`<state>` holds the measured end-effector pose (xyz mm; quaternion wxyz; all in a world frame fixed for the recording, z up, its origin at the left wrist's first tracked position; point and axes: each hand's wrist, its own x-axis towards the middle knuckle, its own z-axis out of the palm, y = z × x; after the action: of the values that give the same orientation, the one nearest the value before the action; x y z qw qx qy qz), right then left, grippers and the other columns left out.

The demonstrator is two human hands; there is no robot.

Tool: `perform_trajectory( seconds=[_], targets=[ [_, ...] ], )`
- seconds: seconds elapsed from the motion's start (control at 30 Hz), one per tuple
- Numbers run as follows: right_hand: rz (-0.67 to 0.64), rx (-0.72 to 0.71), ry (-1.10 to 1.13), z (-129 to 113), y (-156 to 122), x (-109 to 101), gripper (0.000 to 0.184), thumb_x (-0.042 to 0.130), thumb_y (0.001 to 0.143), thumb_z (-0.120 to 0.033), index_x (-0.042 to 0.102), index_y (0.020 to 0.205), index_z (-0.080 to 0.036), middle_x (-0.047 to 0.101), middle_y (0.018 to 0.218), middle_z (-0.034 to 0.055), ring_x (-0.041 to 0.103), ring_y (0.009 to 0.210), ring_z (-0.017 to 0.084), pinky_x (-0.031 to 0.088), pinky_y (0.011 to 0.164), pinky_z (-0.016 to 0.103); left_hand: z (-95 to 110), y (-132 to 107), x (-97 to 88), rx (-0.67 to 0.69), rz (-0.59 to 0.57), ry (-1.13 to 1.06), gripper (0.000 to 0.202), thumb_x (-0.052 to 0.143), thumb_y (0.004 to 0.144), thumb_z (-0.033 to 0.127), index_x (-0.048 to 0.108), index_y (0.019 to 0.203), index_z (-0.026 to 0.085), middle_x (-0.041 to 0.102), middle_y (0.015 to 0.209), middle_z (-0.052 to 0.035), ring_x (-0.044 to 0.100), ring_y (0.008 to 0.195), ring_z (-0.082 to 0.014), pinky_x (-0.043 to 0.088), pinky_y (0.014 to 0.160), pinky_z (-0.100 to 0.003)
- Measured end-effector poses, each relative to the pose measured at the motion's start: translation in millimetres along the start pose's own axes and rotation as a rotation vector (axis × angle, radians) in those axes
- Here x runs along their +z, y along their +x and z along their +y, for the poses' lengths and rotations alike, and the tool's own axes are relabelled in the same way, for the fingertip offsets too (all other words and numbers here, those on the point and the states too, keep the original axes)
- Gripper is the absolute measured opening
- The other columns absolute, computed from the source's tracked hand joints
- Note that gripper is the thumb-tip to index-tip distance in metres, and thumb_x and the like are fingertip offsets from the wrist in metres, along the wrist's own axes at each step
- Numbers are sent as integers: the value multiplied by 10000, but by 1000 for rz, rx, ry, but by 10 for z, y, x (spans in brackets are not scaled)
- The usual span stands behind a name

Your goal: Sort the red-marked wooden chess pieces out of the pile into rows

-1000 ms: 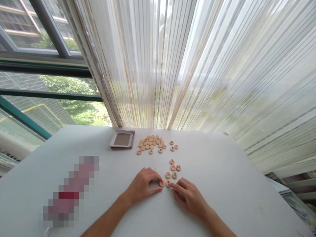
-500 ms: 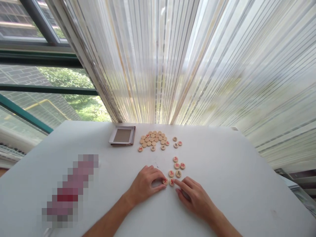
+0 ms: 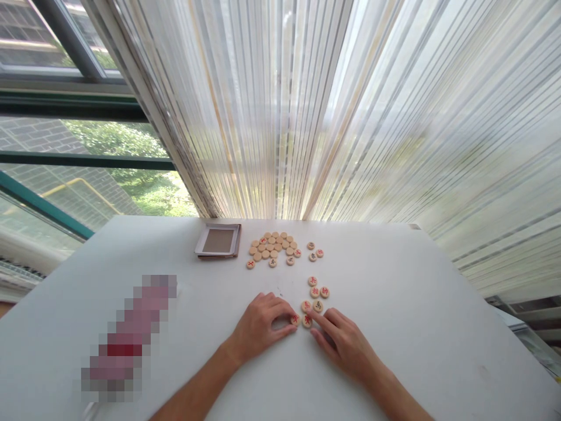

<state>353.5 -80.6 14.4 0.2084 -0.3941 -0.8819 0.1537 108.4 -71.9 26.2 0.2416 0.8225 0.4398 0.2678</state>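
My left hand [image 3: 263, 324] pinches a round wooden Chinese chess piece [image 3: 295, 320] with a red character between thumb and forefinger, low over the white table. Just right of it lies another red-marked chess piece [image 3: 307, 321]. My right hand [image 3: 344, 342] has its forefinger stretched to the upper edge of that piece, with the thumb apart below; whether they touch it I cannot tell. Directly beyond sit a red horse piece [image 3: 306, 306] and a black horse piece [image 3: 318, 306]. Farther up are three more red-marked pieces, one of them a red piece [image 3: 312, 281].
A cluster of mostly blank-side-up pieces [image 3: 274, 246] lies toward the far edge, with several face-up ones around it. An open shallow box [image 3: 239, 241] stands left of them. A pixelated pinkish object [image 3: 140, 327] lies at left. Curtains [image 3: 280, 117] hang behind the white table [image 3: 416, 327].
My right forefinger has shifted slightly away from me, from the face of the red-marked piece to its upper edge. My left hand keeps its pinch, and the pieces stay in the same arrangement.
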Motion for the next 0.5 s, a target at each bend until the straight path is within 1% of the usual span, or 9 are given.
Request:
perform_trajectory(
  seconds=[0.17,0.37,0.5],
  targets=[
    [-6,-7,6,10,-13,-3,428,466,969,-247,458,1395,-210,574,858,70,557,773,188,498,706,313,-1,4,6,-3,3,7,129,690,835,287,653,957,268,713,968,24,599,865,-189,395,820,-349],
    [-11,-101,-18,24,-52,1,370,484,954,-227,547,1319,-232,559,782,38,524,694,163,454,649,288,0,6,9,3,1,7,128,691,835,296,654,955,267,713,975,24,598,870,-188,395,821,-350],
    [16,-111,-15,23,-50,3,347,478,953,-209,581,1285,-213,555,762,35,517,668,150,437,620,270,-5,3,11,12,9,9,128,678,843,314,661,958,259,716,972,11,604,873,-189,408,824,-347]
  ],
)
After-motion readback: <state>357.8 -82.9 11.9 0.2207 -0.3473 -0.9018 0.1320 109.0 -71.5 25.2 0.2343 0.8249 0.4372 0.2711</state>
